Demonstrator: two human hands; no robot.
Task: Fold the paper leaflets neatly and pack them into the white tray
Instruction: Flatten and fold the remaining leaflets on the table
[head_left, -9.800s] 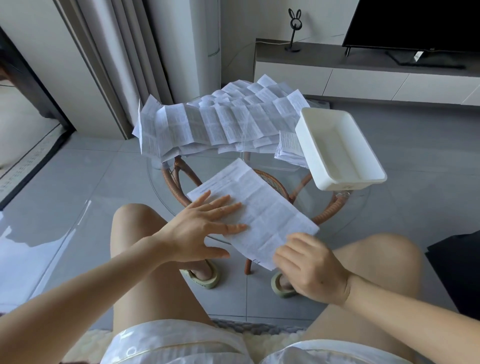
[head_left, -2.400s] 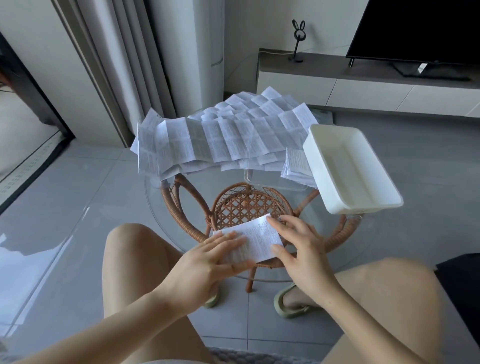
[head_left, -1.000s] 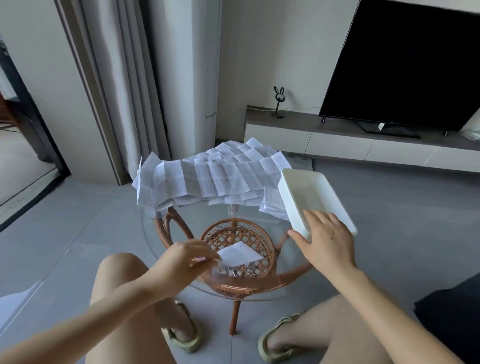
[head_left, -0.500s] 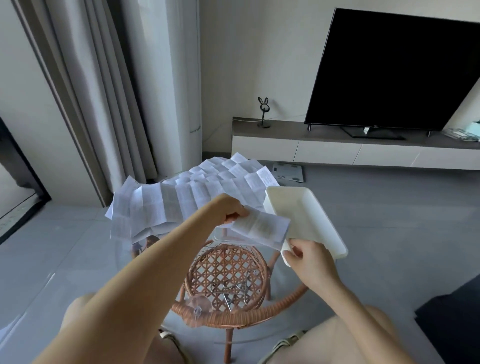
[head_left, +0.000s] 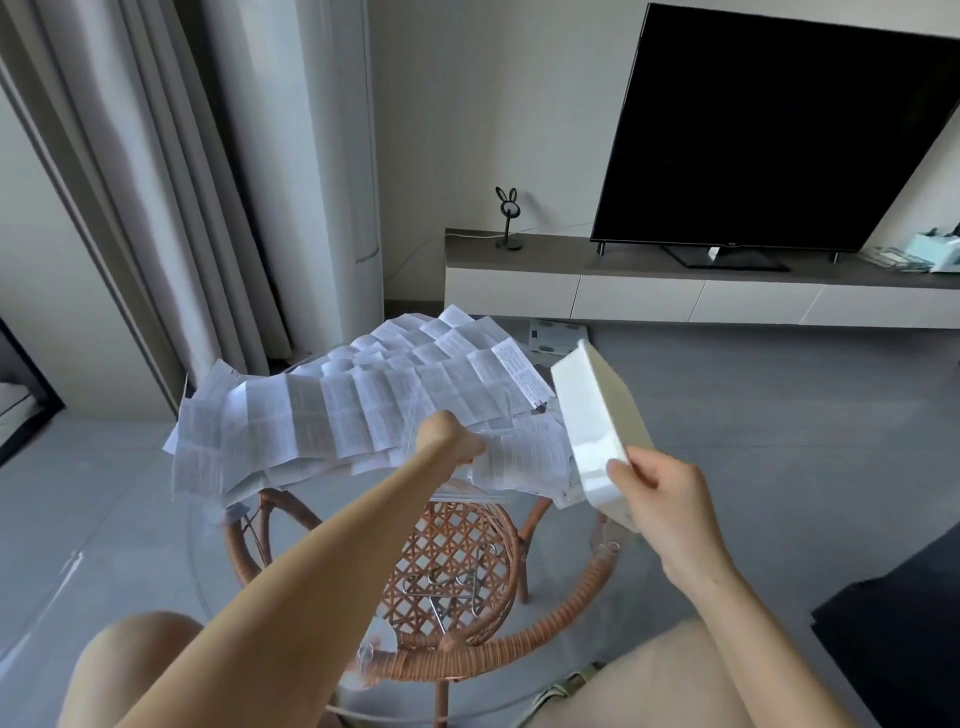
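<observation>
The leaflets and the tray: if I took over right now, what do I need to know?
Left hand: shut on the folded leaflet, held at the tray's open side.
Right hand: shut on the white tray, tilted up on its edge toward the leaflet.
Unfolded leaflets: piled at the far side of the glass table.
Done: one leaflet folded.
Left: slip it in, set the tray down, fold and pack the pile.

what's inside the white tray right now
The white rectangular plastic tray, tilted up by the right hand, looks empty where its inside shows. The folded printed paper leaflet in the left hand is beside its rim, not in. The near corner is hidden.
</observation>
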